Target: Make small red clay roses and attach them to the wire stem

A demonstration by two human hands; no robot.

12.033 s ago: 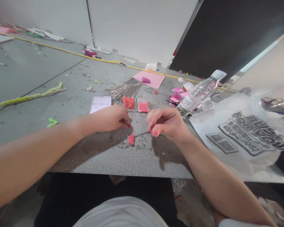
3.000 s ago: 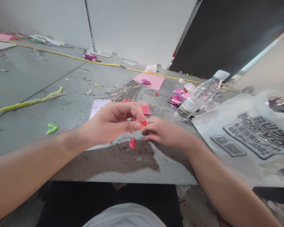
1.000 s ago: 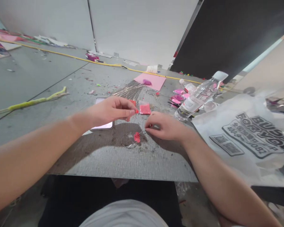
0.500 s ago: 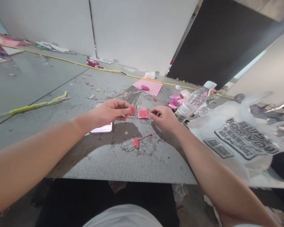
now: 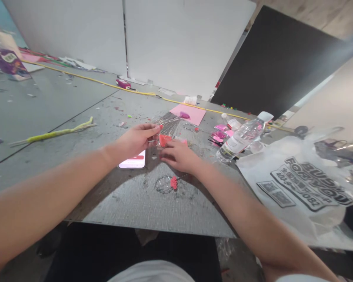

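Note:
My left hand [image 5: 141, 138] is closed, pinching a small red lump [image 5: 161, 127] between thumb and forefinger. Just below it, a small red packet [image 5: 165, 140] lies between my two hands. My right hand [image 5: 180, 155] has its fingertips closed against this packet; its fingers partly hide each other. Behind the right hand, a pink-red clay bag [image 5: 182, 141] is mostly covered. A phone [image 5: 132, 161] with a lit screen lies under my left hand. Nearer me rests a bent wire shape [image 5: 164, 185] with a red clay blob [image 5: 173, 182] on it.
Thin wires [image 5: 169, 122] lie ahead beside a pink sheet [image 5: 194, 114]. To the right stand a clear bottle [image 5: 238, 141] and a white plastic bag [image 5: 297, 176]. A yellow-green fuzzy stem [image 5: 55, 133] lies left. A yellow cord [image 5: 91, 80] crosses the table.
My right hand has moved left, over the pink-red bag, to the red packet by my left hand. The view has shifted slightly, so the table things appear further right.

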